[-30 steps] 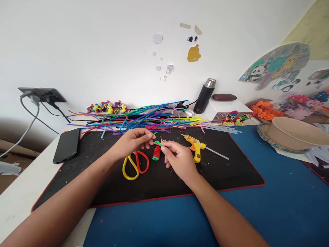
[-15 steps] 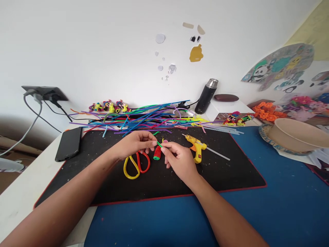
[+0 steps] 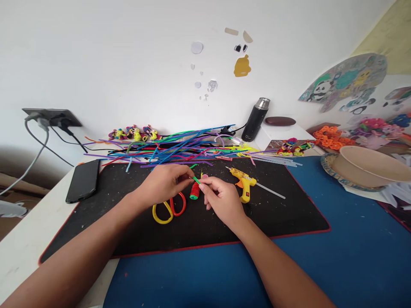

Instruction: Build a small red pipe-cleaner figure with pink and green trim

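A short green pipe cleaner (image 3: 197, 180) is pinched between my two hands above the black mat. My left hand (image 3: 168, 182) grips its upper left end with thumb and forefinger. The lower right end sits between the thumb and fingers of my right hand (image 3: 223, 200). Just below and behind the fingers is a small red coiled piece with a green end (image 3: 194, 191). Scissors with one yellow and one red handle (image 3: 163, 213) lie under my left hand, which hides their blades. To the right of my right hand rests a yellow glue gun (image 3: 245, 184) with a glue stick in it.
Many coloured pipe cleaners (image 3: 180, 149) lie in a heap along the wall. A phone (image 3: 83, 180) is at the left, a black flask (image 3: 256, 119) at the back. Small figures (image 3: 135, 133) stand behind the heap; a beige bowl (image 3: 372, 164) stands at the right.
The view has shifted slightly. My left fingers have curled in at the green pipe cleaner's end, while my right hand keeps nearly the same pinch.
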### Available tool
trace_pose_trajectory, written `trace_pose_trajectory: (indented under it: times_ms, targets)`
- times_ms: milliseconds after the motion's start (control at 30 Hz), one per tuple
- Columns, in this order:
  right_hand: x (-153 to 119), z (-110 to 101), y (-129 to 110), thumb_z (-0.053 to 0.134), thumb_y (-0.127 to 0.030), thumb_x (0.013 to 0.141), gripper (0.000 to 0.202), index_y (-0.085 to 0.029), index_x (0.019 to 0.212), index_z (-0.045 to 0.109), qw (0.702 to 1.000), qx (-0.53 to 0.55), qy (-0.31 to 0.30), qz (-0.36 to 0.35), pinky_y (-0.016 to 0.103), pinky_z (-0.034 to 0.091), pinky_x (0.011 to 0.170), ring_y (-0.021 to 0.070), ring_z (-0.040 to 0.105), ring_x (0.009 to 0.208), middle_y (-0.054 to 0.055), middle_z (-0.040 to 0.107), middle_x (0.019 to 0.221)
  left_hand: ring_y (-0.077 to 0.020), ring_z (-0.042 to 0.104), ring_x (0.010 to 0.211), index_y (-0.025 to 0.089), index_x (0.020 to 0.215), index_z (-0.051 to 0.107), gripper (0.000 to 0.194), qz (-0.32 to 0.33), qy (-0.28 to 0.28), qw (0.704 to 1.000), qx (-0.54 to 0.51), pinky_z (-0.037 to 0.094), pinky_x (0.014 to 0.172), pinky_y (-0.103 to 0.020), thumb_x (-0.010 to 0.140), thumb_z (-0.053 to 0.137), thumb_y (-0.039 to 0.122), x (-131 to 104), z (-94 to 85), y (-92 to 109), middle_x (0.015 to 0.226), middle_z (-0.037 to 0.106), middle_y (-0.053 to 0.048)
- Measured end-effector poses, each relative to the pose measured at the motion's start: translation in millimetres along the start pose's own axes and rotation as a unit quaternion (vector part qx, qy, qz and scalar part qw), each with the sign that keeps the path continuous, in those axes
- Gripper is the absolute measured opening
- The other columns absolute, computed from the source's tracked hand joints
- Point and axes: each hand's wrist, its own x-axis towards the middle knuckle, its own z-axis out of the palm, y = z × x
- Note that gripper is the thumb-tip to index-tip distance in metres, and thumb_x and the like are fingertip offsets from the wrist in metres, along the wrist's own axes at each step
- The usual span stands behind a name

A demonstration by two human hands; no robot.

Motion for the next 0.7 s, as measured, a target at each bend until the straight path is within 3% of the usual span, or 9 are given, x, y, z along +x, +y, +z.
trace_pose_trajectory:
  times_ms: [233, 400, 467, 567, 700]
  targets:
    - [-0.8, -0.9, -3.0, 0.061, -0.035, 0.099, 0.022, -0.023, 0.108, 0.077, 1.0, -0.017, -0.005, -0.002, 0.024, 0.05, 0.052, 0.0122, 0.062, 0.046, -0.005, 0.063, 0.059, -0.0184, 0.07, 0.076, 0.02, 0.103, 0.071, 0.021, 0.113, 0.015, 0.987, 0.113, 0.045, 0.066, -0.026, 0.104, 0.05, 0.026, -0.2, 1.6, -7.9, 0.091, 0.078, -0.004]
    - [-1.0, -0.8, -1.8, 0.061, -0.032, 0.099, 0.02, -0.022, 0.104, 0.077, 1.0, -0.029, -0.012, -0.004, 0.023, 0.051, 0.052, 0.0117, 0.062, 0.046, -0.005, 0.064, 0.059, -0.019, 0.069, 0.079, 0.02, 0.103, 0.072, 0.028, 0.133, -0.004, 0.983, 0.128, 0.045, 0.067, -0.027, 0.104, 0.043, 0.019, 0.4, 1.7, -11.8, 0.089, 0.076, -0.005]
    - [-0.7, -0.6, -0.3, 0.061, -0.032, 0.099, 0.019, -0.022, 0.105, 0.076, 0.999, -0.03, -0.014, -0.001, 0.022, 0.051, 0.051, 0.0117, 0.062, 0.047, -0.005, 0.064, 0.059, -0.0187, 0.069, 0.081, 0.02, 0.102, 0.072, 0.028, 0.106, -0.007, 0.99, 0.093, 0.045, 0.068, -0.027, 0.103, 0.044, 0.02, 0.7, 1.2, -11.0, 0.09, 0.076, -0.005]
    - [-0.4, -0.6, 0.7, 0.061, -0.032, 0.1, 0.02, -0.022, 0.108, 0.076, 0.999, -0.033, -0.014, -0.007, 0.022, 0.051, 0.052, 0.0114, 0.062, 0.046, -0.005, 0.065, 0.06, -0.0183, 0.069, 0.08, 0.021, 0.101, 0.074, 0.023, 0.009, -0.027, 1.0, -0.011, 0.047, 0.069, -0.026, 0.102, 0.053, 0.03, 1.3, -0.4, -8.6, 0.092, 0.076, -0.004]
    - [-0.5, -0.6, -0.8, 0.061, -0.032, 0.1, 0.02, -0.022, 0.107, 0.076, 0.999, -0.037, -0.012, -0.012, 0.022, 0.051, 0.052, 0.0112, 0.063, 0.047, -0.005, 0.065, 0.06, -0.0173, 0.067, 0.074, 0.02, 0.096, 0.074, 0.031, -0.12, -0.077, 0.972, -0.189, 0.052, 0.067, -0.026, 0.098, 0.059, 0.047, 2.5, -3.5, -8.9, 0.085, 0.073, -0.003]
